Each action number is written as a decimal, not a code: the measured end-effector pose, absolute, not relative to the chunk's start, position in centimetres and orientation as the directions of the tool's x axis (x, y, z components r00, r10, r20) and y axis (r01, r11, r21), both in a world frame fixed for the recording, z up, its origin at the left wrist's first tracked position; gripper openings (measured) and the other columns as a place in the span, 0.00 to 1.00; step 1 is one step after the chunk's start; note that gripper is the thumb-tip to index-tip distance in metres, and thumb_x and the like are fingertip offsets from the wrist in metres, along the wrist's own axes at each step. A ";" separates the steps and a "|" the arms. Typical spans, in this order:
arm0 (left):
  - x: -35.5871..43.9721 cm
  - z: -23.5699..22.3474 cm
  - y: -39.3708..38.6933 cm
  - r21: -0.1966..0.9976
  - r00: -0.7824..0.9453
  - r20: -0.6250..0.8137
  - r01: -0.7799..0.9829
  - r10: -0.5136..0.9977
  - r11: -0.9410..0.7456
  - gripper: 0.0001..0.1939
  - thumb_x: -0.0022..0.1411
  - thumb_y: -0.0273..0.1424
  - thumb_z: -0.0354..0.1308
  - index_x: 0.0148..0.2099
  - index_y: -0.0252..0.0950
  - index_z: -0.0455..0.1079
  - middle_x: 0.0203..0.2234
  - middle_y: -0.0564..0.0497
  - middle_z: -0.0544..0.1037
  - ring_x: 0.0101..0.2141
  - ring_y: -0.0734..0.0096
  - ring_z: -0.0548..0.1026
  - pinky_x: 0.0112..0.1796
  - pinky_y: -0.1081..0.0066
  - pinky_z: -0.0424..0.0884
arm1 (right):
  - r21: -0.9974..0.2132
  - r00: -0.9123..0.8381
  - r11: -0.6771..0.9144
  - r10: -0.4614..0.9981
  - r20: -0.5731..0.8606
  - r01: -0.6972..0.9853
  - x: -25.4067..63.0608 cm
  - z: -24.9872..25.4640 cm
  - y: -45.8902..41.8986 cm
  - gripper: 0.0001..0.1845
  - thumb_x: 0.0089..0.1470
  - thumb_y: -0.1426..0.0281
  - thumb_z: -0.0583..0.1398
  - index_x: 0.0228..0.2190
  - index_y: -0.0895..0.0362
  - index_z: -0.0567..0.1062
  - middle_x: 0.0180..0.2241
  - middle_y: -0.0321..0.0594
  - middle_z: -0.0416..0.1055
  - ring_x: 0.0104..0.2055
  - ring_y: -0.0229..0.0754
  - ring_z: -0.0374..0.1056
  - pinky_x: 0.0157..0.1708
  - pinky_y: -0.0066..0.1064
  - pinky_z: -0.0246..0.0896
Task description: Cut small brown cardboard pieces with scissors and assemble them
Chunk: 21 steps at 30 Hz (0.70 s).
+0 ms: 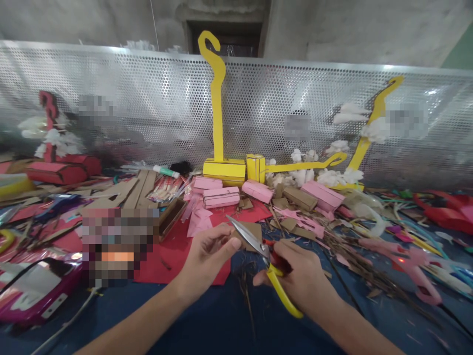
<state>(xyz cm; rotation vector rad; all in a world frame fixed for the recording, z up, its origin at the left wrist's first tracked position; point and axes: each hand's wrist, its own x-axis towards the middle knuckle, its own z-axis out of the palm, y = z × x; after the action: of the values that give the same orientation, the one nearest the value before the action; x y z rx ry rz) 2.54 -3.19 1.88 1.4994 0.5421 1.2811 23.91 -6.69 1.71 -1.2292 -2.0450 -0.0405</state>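
Note:
My right hand (301, 276) is wrapped around the yellow and red handles of a pair of scissors (251, 239). The blades point up and to the left, towards my other hand. My left hand (210, 251) is pinched closed at the left edge of a small brown cardboard piece (254, 231). The scissors' blades pass in front of this piece, close to my left fingertips. Beneath and behind the hands lies a red sheet (170, 259) on the dark blue tabletop (207, 320).
Pink boxes (221, 197) stand behind the hands, beside yellow hooked shapes on box bases (224, 170). A pink glue gun (410, 268) lies right, near dry twigs (354, 246). Cardboard scraps (111, 195) spread left. A perforated metal panel (148, 108) closes the back.

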 end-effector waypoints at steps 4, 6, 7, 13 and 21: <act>2.6 2.3 -3.2 0.900 0.249 0.389 -0.309 0.887 -0.308 0.11 0.63 0.37 0.67 0.32 0.34 0.78 0.27 0.51 0.78 0.31 0.71 0.74 0.40 0.71 0.74 | -0.429 -0.180 0.475 0.804 0.567 0.768 24.2 1.6 -5.9 0.29 0.55 0.44 0.63 0.22 0.52 0.61 0.21 0.31 0.61 0.22 0.36 0.56 0.21 0.28 0.48; 2.7 2.4 -3.2 0.903 0.214 0.359 -0.327 0.908 -0.280 0.12 0.62 0.36 0.68 0.30 0.35 0.78 0.25 0.52 0.76 0.31 0.72 0.74 0.40 0.73 0.74 | -0.491 -0.155 0.439 0.843 0.515 0.752 24.6 1.4 -5.6 0.26 0.56 0.46 0.63 0.24 0.53 0.63 0.22 0.31 0.62 0.23 0.37 0.57 0.21 0.28 0.50; 2.7 2.4 -3.2 0.905 0.202 0.346 -0.332 0.916 -0.268 0.11 0.62 0.36 0.68 0.30 0.35 0.78 0.25 0.53 0.76 0.31 0.72 0.75 0.41 0.73 0.74 | -0.536 -0.145 0.421 0.865 0.481 0.732 24.7 1.2 -5.5 0.24 0.57 0.48 0.62 0.25 0.53 0.66 0.23 0.32 0.63 0.24 0.38 0.59 0.22 0.28 0.52; 3.3 1.8 -3.5 0.929 0.202 0.300 -0.286 0.932 -0.236 0.10 0.61 0.37 0.69 0.36 0.34 0.80 0.30 0.49 0.81 0.36 0.67 0.78 0.43 0.70 0.74 | -0.897 -0.102 0.306 0.952 0.288 0.318 23.7 0.4 -5.8 0.20 0.56 0.52 0.65 0.38 0.55 0.72 0.32 0.38 0.72 0.31 0.41 0.68 0.31 0.30 0.66; 4.5 0.7 -4.5 0.939 0.245 0.209 -0.320 0.947 -0.125 0.13 0.61 0.39 0.69 0.41 0.33 0.80 0.40 0.45 0.83 0.42 0.62 0.79 0.47 0.66 0.73 | -0.965 -0.090 0.256 0.964 0.250 0.052 21.0 0.9 -6.8 0.15 0.47 0.63 0.72 0.31 0.54 0.72 0.28 0.32 0.67 0.28 0.37 0.63 0.33 0.29 0.67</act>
<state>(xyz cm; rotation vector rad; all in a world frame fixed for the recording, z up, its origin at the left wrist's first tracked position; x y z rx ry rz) 4.53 -4.48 0.67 1.2192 0.6971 1.2494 21.02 -6.77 0.88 -1.0212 -1.4268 1.0450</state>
